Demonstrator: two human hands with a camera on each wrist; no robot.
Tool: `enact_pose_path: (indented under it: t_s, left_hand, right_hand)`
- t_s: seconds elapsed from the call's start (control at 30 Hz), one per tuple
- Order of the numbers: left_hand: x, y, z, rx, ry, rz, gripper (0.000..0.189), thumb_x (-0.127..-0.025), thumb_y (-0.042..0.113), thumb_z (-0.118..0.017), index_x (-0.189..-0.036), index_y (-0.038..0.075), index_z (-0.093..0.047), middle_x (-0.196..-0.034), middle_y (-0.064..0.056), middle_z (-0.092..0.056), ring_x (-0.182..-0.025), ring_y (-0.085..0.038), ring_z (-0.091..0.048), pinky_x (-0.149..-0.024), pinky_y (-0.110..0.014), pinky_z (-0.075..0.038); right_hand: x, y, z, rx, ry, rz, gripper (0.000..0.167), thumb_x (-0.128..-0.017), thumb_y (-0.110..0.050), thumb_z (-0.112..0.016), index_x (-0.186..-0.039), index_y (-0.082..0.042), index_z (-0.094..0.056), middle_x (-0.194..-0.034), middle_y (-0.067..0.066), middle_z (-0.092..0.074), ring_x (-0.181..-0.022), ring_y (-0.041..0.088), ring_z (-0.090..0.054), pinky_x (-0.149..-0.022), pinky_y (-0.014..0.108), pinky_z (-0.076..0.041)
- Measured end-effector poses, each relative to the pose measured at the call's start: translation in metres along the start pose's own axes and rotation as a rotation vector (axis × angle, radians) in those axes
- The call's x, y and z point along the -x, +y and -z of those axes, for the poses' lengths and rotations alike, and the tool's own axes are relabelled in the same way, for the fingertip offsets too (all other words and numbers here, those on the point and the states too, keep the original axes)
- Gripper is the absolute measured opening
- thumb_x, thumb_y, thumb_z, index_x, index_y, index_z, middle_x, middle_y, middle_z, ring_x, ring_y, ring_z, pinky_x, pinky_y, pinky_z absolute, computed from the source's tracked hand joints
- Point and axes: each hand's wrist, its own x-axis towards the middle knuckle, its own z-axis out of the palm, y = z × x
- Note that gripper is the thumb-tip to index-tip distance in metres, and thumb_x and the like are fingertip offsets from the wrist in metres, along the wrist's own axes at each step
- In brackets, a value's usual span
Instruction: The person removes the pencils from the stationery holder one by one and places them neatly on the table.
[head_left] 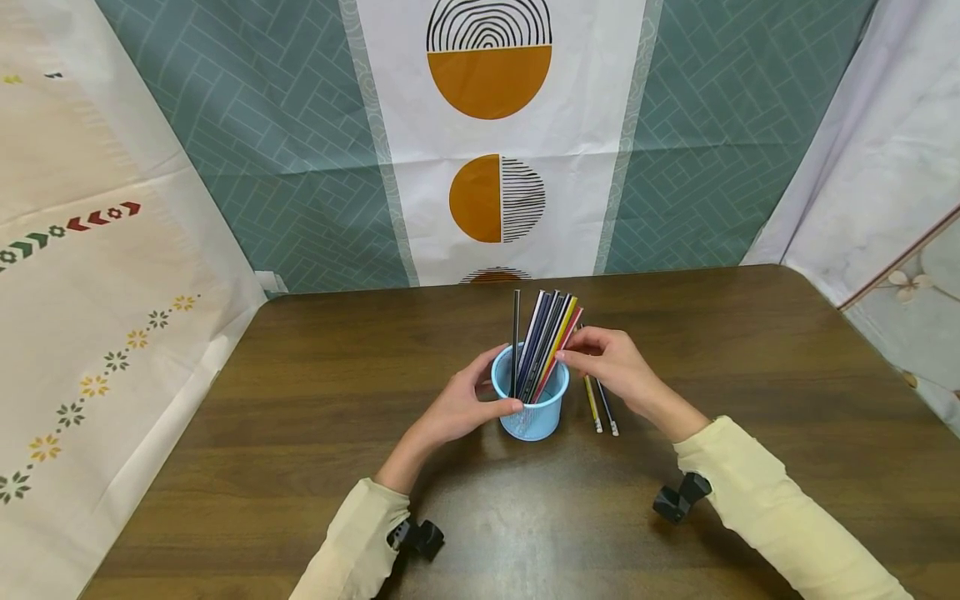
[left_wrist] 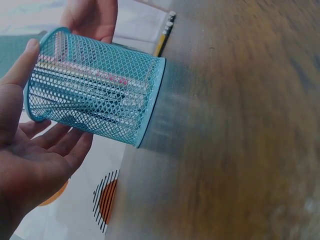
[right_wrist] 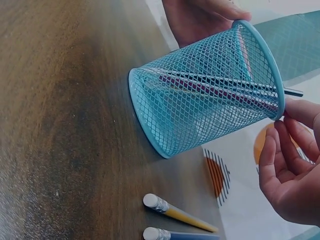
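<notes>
My left hand (head_left: 463, 406) grips the mesh cup (head_left: 532, 425) on the bench (head_left: 322, 417) while my right hand (head_left: 613, 367) pinches pencils (head_left: 543, 342) leaning inside, seemingly mid-filling, so the next move likely wants a gentle release.

**Brown wood table (head_left: 262, 467) with a mesh cup (head_left: 534, 425) and two pencils**

Looking at dark wood here, streaky grain, kinda shiny toward the near side. Got the light blue cup standing roughly mid-table. Also got one yellow pencil (head_left: 593, 403) and one dark blue pencil (head_left: 607, 408) lying just right of it, white erasers (right_wrist: 150, 200) toward the near edge, slightly apart at those ends.
</notes>
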Motion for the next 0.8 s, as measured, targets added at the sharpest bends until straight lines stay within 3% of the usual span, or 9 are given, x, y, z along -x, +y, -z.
enact_pose_path:
  t_s: [0.33,0.57,0.8]
  left_hand:
    - [0.0006,0.0061,0.0004,-0.004,0.0,0.029,0.072,-0.084,-0.003,-0.07,-0.145,-0.007,-0.033,-0.137,-0.026,-0.047,-0.12,-0.039,-0.051,-0.101,-0.047,-0.042]
    - [0.0007,0.0052,0.0002,-0.006,-0.005,0.029,0.072,-0.084,-0.002,-0.071,-0.145,-0.007,-0.033,-0.137,-0.026,-0.047,-0.12,-0.04,-0.051,-0.1,-0.048,-0.042]
    - [0.0008,0.0055,0.0005,-0.008,-0.01,0.034,0.073,-0.084,-0.001,-0.071,-0.146,-0.006,-0.033,-0.138,-0.025,-0.046,-0.121,-0.039,-0.05,-0.101,-0.047,-0.042]
  right_hand:
    - [0.0005,-0.0025,0.0016,0.017,0.007,0.025,0.021,-0.091,-0.011,-0.069,-0.1,0.008,-0.065,-0.09,0.013,-0.065,-0.072,0.02,-0.058,-0.066,0.034,-0.054]
    - [0.0043,-0.0039,0.0011,0.07,0.037,0.096,0.018,-0.09,-0.011,-0.07,-0.098,0.004,-0.067,-0.083,0.01,-0.063,-0.067,0.021,-0.056,-0.059,0.03,-0.05]
    - [0.0085,-0.0069,0.0004,0.139,0.071,0.171,0.014,-0.091,-0.01,-0.068,-0.101,0.0,-0.068,-0.088,0.009,-0.065,-0.065,0.022,-0.054,-0.057,0.027,-0.049]
